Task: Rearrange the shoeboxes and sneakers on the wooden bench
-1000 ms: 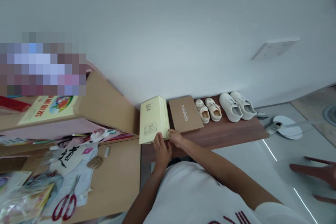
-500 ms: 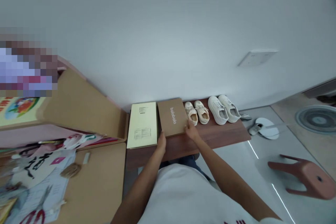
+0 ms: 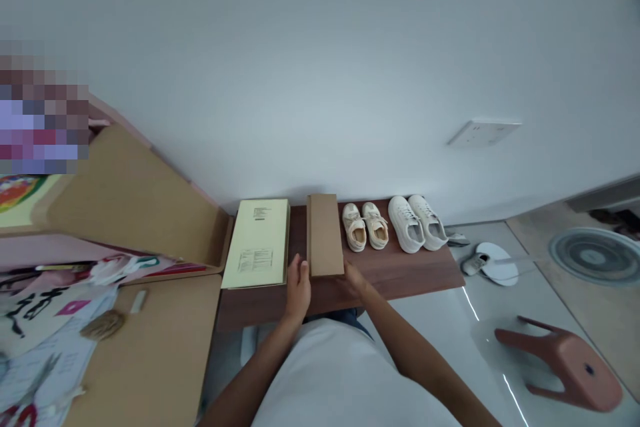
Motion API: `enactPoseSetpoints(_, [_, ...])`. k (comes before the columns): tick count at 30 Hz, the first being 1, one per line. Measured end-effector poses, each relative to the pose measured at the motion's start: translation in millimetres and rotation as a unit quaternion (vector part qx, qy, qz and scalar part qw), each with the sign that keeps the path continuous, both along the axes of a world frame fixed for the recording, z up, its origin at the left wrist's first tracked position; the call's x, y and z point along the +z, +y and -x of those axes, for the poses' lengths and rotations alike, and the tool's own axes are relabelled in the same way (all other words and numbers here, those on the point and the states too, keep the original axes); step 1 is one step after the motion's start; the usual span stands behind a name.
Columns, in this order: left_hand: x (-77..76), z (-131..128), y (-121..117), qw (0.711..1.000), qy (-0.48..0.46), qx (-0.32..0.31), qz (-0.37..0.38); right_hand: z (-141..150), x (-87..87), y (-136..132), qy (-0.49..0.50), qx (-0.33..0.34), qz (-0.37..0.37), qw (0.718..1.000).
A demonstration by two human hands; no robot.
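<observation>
A brown cardboard shoebox [image 3: 326, 233] stands tipped up on its long narrow side on the dark wooden bench [image 3: 400, 273]. At its near right corner is my right hand [image 3: 354, 277], its fingers partly hidden behind the box as they grip it. My left hand [image 3: 299, 290] is just left of the box's near end, fingers stretched out and apart, in the gap beside a pale yellow shoebox [image 3: 257, 243]. Right of the brown box sit a pair of small cream shoes [image 3: 365, 227] and a pair of larger white sneakers [image 3: 417, 223].
On the left, a cardboard-topped table [image 3: 155, 347] carries scissors [image 3: 35, 387], papers and an upright cardboard flap [image 3: 135, 203]. A pink stool [image 3: 565, 363] and a round fan [image 3: 595, 257] are on the right. The wall [image 3: 320, 80] runs behind the bench.
The brown shoebox has turned from lying flat, printed lid up, to standing on its narrow side. A gap has opened between it and the yellow box. My left hand has come slightly off it.
</observation>
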State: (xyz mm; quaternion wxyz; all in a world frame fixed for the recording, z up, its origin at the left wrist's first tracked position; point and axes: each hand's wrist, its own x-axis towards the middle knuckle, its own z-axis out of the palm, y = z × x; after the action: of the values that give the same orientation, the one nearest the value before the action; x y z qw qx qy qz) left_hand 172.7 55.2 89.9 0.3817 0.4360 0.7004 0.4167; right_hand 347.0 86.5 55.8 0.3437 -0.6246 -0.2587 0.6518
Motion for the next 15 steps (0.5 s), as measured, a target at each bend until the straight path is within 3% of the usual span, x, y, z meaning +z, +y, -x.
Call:
enactPoseSetpoints(5, [0.0, -10.2, -3.2, 0.992, 0.077, -0.086, -0.044, 13.3, 19.0, 0.6, 0.122, -0.033, 0.004, 0.992])
enactPoseSetpoints(9, [0.3, -15.3, -7.4, 0.979, 0.111, -0.153, -0.072, 6.1, 29.2, 1.2, 0.050, -0.077, -0.080, 0.993])
enactPoseSetpoints(15, [1.4, -24.3, -12.5, 0.944, 0.162, -0.259, -0.123, 1.9, 18.1, 5.2, -0.016, -0.120, -0.120, 0.985])
